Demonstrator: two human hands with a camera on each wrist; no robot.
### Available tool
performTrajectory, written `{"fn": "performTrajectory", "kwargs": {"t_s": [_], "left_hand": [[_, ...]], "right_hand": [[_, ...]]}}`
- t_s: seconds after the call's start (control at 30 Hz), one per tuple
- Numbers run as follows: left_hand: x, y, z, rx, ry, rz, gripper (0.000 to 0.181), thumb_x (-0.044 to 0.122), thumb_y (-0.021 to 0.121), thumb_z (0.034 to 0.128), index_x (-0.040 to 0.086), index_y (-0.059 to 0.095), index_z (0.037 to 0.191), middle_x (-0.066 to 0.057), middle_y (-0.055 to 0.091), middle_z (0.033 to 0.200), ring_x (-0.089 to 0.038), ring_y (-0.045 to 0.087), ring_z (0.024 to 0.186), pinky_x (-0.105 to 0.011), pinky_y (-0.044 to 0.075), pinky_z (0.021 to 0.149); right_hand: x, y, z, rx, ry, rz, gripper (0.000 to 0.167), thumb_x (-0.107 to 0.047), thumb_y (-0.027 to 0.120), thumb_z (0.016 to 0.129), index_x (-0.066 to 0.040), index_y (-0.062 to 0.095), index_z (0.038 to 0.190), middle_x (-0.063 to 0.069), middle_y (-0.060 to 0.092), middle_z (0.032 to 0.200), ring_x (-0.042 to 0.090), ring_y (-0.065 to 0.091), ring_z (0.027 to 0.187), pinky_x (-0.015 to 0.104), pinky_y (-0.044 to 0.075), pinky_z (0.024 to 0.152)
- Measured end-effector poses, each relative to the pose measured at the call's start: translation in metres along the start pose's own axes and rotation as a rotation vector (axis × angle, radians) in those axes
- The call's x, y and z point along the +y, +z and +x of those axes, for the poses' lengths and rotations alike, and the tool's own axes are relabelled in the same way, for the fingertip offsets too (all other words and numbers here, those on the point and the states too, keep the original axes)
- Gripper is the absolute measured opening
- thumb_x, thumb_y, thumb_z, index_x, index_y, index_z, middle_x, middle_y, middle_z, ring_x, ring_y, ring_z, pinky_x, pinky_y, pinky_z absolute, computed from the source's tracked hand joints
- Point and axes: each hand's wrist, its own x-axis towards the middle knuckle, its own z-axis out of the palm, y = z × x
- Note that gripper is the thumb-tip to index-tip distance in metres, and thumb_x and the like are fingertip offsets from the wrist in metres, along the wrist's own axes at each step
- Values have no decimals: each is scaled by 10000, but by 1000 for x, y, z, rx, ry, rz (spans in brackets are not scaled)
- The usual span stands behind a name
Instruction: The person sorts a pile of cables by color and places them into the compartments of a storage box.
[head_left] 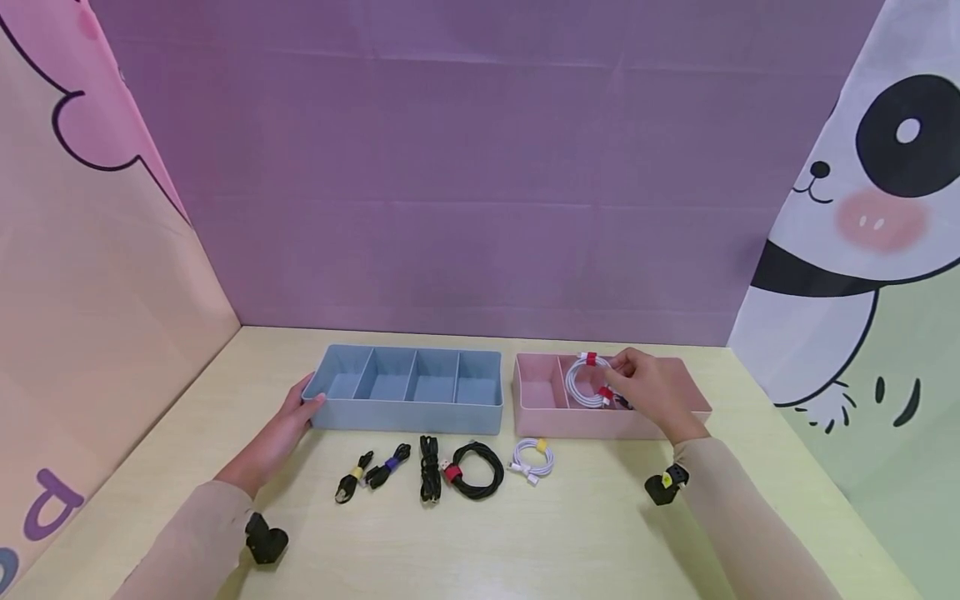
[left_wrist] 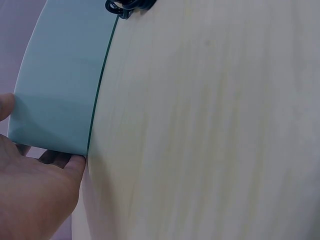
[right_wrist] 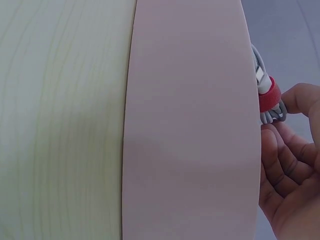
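Observation:
My left hand [head_left: 288, 417] grips the left end of a blue divided storage box [head_left: 405, 417]. In the left wrist view its thumb [left_wrist: 6, 106] lies at the rim and the other fingers are against the end wall. With my right hand [head_left: 648, 387] I pinch a coiled white cable [head_left: 577, 387] bound with red straps, over the pink divided box [head_left: 600, 423]. The right wrist view shows a red strap [right_wrist: 270, 97] on the coil beside my thumb and finger; the box wall hides part of the coil. A black piece near my fingers is partly covered.
In front of the boxes lie small black cables with a yellow tie [head_left: 348, 485] and a blue tie [head_left: 388, 467], a black bundle [head_left: 430, 471], a black coil with a red strap [head_left: 491, 483] and a white coil with a yellow tie [head_left: 550, 462]. A purple backdrop [head_left: 480, 183] stands behind.

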Motion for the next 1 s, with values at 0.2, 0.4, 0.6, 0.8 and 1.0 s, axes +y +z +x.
{"fn": "performTrajectory", "kwargs": {"t_s": [0.2,0.4,0.6,0.8,1.0], "left_hand": [[1,0,-1,-5,7,-6,730,350,300,1104,78,-191,1571,-264,-142,1617,-438,-49,1483,-619,66,1183],[0,0,-2,-3,17,-13,721,330,300,1106,71,-186,1571,-265,-132,1617,-436,-42,1481,-619,66,1183],[-1,0,0,-3,11,-4,720,340,295,1106,79,-187,1573,-262,-145,1618,-438,-53,1483,-621,68,1182],[0,0,0,-3,10,-2,727,343,298,1105,71,-191,1570,-263,-154,1617,-439,-58,1483,-621,65,1182],[1,1,-1,-3,17,-19,717,319,303,1106,68,-182,1571,-263,-142,1617,-433,-40,1481,-615,65,1185]], "right_hand": [[2,1,2,-4,6,-3,173,-214,631,934,-50,665,982,12,660,784,178,556,689,288,474,601],[3,3,4,-29,11,50,176,-185,622,949,-18,648,1000,46,646,799,181,549,691,256,474,577],[3,3,5,-36,9,56,204,-201,615,973,-4,653,1012,58,632,812,196,538,713,259,463,579],[2,2,4,-51,40,63,235,-249,631,980,-25,666,1045,69,645,856,226,546,768,286,488,619],[2,3,4,-69,29,66,227,-239,637,980,-21,667,1035,73,638,861,231,551,783,275,497,641]]}}
